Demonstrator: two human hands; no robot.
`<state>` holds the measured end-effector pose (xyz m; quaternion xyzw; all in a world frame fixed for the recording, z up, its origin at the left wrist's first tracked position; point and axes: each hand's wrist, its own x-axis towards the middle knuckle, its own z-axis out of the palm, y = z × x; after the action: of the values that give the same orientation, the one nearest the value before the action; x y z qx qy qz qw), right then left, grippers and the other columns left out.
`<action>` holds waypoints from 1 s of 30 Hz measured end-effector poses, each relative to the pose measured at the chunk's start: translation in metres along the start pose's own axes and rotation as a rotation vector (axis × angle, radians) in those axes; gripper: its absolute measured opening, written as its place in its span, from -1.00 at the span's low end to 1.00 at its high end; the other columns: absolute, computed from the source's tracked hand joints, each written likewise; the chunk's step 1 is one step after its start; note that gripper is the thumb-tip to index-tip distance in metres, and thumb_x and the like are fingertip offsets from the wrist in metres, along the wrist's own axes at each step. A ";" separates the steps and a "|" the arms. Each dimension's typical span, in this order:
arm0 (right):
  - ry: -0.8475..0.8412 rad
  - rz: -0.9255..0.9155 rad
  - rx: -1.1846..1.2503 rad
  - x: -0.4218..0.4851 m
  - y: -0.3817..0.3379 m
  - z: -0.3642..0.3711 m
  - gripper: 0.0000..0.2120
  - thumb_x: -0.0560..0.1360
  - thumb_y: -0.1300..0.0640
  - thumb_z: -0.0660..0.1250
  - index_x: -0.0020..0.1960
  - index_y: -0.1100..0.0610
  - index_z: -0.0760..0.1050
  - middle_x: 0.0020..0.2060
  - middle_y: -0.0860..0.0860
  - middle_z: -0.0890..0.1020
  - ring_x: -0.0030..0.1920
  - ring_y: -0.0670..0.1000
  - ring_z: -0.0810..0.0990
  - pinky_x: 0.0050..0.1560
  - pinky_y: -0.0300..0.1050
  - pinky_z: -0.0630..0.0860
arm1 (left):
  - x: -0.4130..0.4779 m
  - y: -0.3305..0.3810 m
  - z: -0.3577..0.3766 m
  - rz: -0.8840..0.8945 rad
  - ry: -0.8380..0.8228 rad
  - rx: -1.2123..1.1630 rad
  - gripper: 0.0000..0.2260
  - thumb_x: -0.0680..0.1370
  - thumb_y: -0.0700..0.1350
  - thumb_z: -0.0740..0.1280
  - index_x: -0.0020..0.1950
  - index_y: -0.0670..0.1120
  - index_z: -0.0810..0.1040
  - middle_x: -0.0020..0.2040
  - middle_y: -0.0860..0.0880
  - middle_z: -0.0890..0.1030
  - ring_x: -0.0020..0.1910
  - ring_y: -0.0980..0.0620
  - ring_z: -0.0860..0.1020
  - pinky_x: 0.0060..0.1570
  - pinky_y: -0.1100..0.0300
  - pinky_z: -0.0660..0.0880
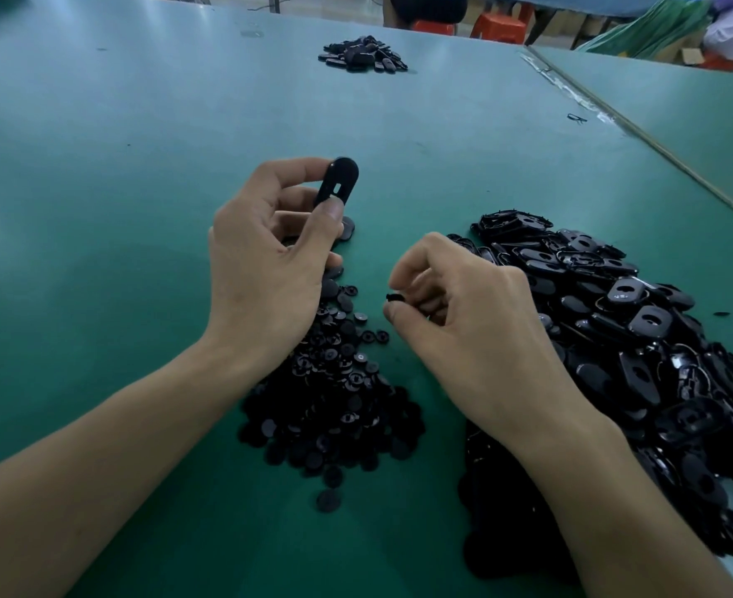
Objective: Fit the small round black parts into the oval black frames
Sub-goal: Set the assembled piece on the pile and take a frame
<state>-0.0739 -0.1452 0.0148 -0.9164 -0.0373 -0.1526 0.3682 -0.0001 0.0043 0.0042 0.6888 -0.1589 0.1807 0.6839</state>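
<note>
Head view: we hold our left hand raised over the green table, thumb and forefinger pinched on an oval frame. The frame stands nearly upright, its slotted face turned toward us. Our right hand sits lower and to the right, fingers curled, with thumb and forefinger tips nipping a small round part. The part and the frame are apart, not yet joined.

Below and between our wrists lies the heap of round parts, spilling toward the near edge, and a few lie loose beside it. To the right, partly under our right forearm, spreads the larger heap of frames. Far across the table a smaller dark pile rests by itself; we cannot tell whether its pieces are fitted. A second table adjoins on the right, and orange stools show beyond the far edge.
</note>
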 end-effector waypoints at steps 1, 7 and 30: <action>0.006 0.003 0.003 0.000 0.001 0.000 -0.85 0.51 0.19 0.46 -0.03 -0.04 0.58 -0.31 -0.20 0.59 -0.18 -0.19 0.59 -0.13 -0.29 0.53 | 0.000 0.000 0.000 0.000 -0.001 0.001 -0.74 0.58 -0.17 0.37 0.02 0.24 0.56 -0.20 0.22 0.65 -0.28 0.15 0.66 -0.33 0.24 0.61; 0.011 -0.019 0.016 0.002 0.003 0.000 -0.87 0.50 0.18 0.48 0.01 0.01 0.71 -0.25 -0.16 0.68 -0.21 -0.22 0.64 -0.10 -0.28 0.59 | 0.001 -0.003 0.000 -0.012 -0.023 0.015 -0.75 0.58 -0.19 0.38 0.03 0.21 0.57 -0.23 0.21 0.65 -0.26 0.13 0.66 -0.29 0.24 0.61; 0.265 0.025 0.110 0.008 0.003 -0.005 -0.87 0.49 0.21 0.49 -0.09 -0.03 0.68 -0.24 -0.14 0.69 -0.21 -0.14 0.67 -0.11 -0.22 0.60 | -0.005 -0.008 0.001 -0.012 -0.270 0.166 -0.83 0.44 -0.14 0.45 -0.08 0.14 0.67 -0.23 0.17 0.70 -0.27 0.19 0.65 -0.17 0.31 0.55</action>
<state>-0.0666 -0.1508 0.0188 -0.8670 0.0147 -0.2656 0.4213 -0.0007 0.0030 -0.0052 0.7620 -0.2296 0.0948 0.5980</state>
